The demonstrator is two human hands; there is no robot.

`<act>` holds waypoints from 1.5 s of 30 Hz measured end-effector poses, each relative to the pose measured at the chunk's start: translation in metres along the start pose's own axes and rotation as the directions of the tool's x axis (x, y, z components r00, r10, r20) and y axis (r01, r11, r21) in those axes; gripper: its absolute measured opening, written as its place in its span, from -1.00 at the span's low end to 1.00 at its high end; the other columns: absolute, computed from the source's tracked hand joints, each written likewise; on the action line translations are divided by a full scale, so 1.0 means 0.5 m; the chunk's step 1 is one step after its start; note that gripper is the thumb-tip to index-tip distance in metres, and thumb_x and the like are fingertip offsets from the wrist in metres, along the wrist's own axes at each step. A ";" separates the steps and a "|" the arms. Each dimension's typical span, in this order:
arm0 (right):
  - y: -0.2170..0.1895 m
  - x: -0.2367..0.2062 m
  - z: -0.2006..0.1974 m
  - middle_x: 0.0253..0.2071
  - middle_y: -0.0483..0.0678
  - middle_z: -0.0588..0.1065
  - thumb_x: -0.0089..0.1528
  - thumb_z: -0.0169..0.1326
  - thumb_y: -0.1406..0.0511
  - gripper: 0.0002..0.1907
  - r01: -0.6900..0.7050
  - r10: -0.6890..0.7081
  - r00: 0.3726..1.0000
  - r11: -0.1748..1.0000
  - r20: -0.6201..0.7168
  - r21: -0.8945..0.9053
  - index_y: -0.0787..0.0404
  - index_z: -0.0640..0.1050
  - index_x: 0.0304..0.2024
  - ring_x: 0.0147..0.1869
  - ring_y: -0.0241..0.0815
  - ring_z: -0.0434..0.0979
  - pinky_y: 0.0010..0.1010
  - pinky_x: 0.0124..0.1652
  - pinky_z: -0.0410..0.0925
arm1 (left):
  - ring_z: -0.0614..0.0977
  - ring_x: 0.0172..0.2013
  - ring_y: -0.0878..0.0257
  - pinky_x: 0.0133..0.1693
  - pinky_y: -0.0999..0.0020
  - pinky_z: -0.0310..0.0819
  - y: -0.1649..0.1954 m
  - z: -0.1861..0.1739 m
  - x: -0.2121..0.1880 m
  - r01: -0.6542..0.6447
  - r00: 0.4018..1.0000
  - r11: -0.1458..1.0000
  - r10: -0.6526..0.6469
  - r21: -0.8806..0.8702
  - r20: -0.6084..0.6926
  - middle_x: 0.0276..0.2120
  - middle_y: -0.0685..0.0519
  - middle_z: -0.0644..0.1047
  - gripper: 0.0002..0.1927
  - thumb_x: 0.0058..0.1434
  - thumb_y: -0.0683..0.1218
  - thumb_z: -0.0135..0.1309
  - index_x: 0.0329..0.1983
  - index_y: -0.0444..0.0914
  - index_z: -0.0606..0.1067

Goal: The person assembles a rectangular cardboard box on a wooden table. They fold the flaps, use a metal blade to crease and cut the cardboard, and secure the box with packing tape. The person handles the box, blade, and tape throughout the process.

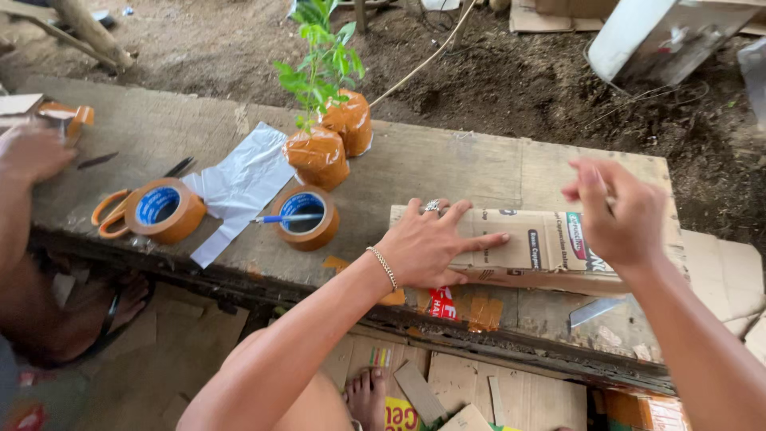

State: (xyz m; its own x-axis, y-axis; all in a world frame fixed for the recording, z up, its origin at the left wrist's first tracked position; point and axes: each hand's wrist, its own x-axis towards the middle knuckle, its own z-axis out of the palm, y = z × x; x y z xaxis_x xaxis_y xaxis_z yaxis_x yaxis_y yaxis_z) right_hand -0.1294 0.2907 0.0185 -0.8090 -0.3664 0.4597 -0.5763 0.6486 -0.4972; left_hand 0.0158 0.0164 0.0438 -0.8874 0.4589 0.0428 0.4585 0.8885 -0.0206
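My left hand (431, 242), with a ring and a bracelet, lies flat with fingers spread on a brown cardboard piece (542, 243) on the wooden bench (447, 164). My right hand (618, 211) hovers above the right part of the cardboard, fingers curled and pinched together; whether it holds something small I cannot tell. A knife blade (594, 311) pokes out from under the cardboard's near edge.
Two brown tape rolls (163, 209) (305, 215) lie on the bench, a blue pen (289, 217) across one, orange scissors (112, 211) beside the other. Two seedlings with tape-wrapped root balls (319, 156) stand by a plastic sheet (239, 183). Another person's hand (32, 152) is at left.
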 end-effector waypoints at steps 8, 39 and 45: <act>-0.093 -0.038 0.061 0.03 -0.05 0.64 0.43 -0.15 0.07 -0.54 0.051 0.027 0.979 0.927 0.200 -0.372 0.15 0.54 0.23 -0.21 -0.15 0.63 -0.28 -0.30 0.41 | 0.51 0.10 -0.13 -0.06 -0.12 0.39 -0.007 -0.002 0.012 -0.004 1.000 1.000 0.004 0.024 -0.003 0.30 -0.18 0.28 -0.16 0.08 0.43 0.14 0.43 0.52 0.07; -0.084 -0.076 0.006 0.51 0.01 0.04 0.22 -0.11 -0.21 -0.05 0.624 -0.398 0.739 0.709 0.543 -0.330 0.15 0.04 0.48 0.54 0.13 0.02 -0.01 0.39 -0.05 | 0.33 0.34 -0.21 0.33 -0.16 0.02 0.462 0.213 0.083 -0.093 0.904 0.952 -0.043 -0.293 -0.424 0.30 -0.40 0.32 -0.04 0.21 0.41 -0.07 0.28 -0.52 0.34; -0.081 -0.083 -0.006 0.50 0.04 0.15 0.21 0.01 -0.13 -0.09 0.623 -0.446 0.750 0.725 0.488 -0.294 0.19 0.14 0.45 0.51 0.15 0.12 -0.01 0.38 0.05 | 0.44 0.29 0.05 0.36 -0.12 0.08 0.522 0.246 0.228 -0.228 0.904 0.738 -0.082 -0.635 -0.420 0.25 -0.02 0.52 -0.28 0.37 0.43 -0.20 0.30 -0.15 0.45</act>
State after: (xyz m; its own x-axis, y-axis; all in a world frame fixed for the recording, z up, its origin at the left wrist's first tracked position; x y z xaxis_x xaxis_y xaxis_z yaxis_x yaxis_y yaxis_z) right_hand -0.0722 0.2818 0.0218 -0.4064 -0.8898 0.2074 -0.8874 0.4385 0.1425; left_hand 0.0285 0.3005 -0.0797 -0.8198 0.3417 0.4595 0.5708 0.5507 0.6090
